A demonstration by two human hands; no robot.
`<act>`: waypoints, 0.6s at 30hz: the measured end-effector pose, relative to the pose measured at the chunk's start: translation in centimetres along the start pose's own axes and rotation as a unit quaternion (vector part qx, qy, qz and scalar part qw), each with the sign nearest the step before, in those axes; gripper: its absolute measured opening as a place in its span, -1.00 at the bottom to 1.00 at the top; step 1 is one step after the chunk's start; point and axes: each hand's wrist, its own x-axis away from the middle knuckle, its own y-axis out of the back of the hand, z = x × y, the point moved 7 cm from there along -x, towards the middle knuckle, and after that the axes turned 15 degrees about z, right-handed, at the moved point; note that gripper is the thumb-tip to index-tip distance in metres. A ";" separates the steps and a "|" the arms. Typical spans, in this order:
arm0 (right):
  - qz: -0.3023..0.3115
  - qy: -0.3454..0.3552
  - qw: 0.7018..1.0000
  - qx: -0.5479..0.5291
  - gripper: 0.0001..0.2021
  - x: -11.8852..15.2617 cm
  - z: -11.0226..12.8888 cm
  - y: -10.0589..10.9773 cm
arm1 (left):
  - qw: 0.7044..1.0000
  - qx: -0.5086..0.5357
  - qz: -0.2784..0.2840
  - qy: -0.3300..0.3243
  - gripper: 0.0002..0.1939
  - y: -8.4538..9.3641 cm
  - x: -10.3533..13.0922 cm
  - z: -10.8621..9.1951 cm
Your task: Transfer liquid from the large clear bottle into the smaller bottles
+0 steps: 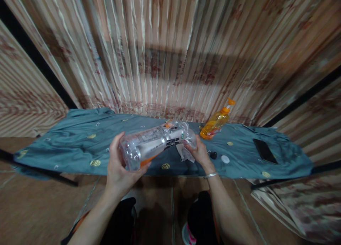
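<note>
A large clear plastic bottle point(154, 145) with a white, black and orange label is held tilted above the cloth-covered table. My left hand point(121, 166) grips its wide base at the left. Around the narrower right end, my right hand point(198, 152) has its fingers closed; a bracelet circles that wrist. Crumpled clear or white plastic point(185, 154) lies beneath the bottle's right end. Just right of my right hand are a small black cap point(213, 155) and a white round lid point(225, 159).
Behind my right hand stands an orange pump bottle point(214, 126). A dark phone-like slab point(265, 150) lies at the right on the blue-green cloth point(74, 142). Patterned curtains point(165, 60) hang behind, with black frame poles at both sides.
</note>
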 end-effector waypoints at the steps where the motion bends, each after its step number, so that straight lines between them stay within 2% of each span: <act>1: 0.001 -0.001 1.000 0.000 -0.43 0.0 0.0 0.0 | 1.000 0.000 -0.002 -0.002 0.08 0.0 0.0 0.0; 7: 0.005 -0.003 1.000 -0.006 -0.44 -0.1 0.0 0.0 | 1.000 0.018 -0.003 0.012 0.07 0.0 0.0 0.2; 18: -0.001 0.016 1.000 -0.012 -0.47 -0.1 0.4 0.1 | 1.000 0.013 -0.008 -0.006 0.03 -0.1 0.1 0.0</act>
